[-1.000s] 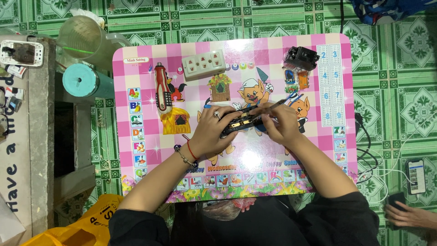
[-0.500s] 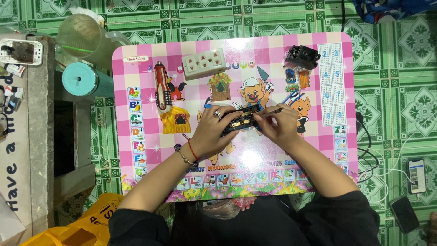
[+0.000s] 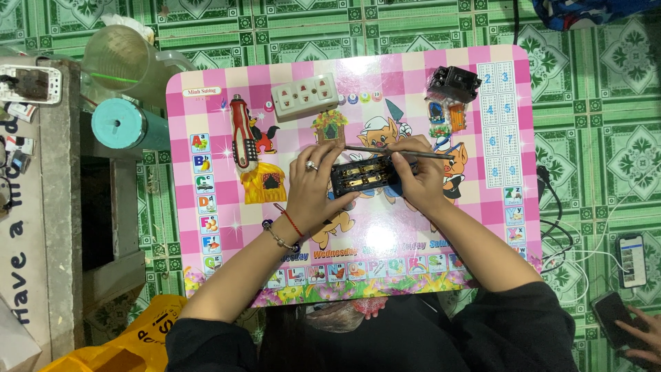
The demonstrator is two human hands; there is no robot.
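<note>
Near the middle of the pink checkered desk, a black socket base with brass strips, lying flat. Left hand closed on its left end, fingers curled over the edge. Right hand against its right end, gripping a thin metal tool held level above the base. Toward the far edge, a white socket cover; left of it, a red-handled screwdriver; at the far right corner, a small black part. Nothing between hands and base.
</note>
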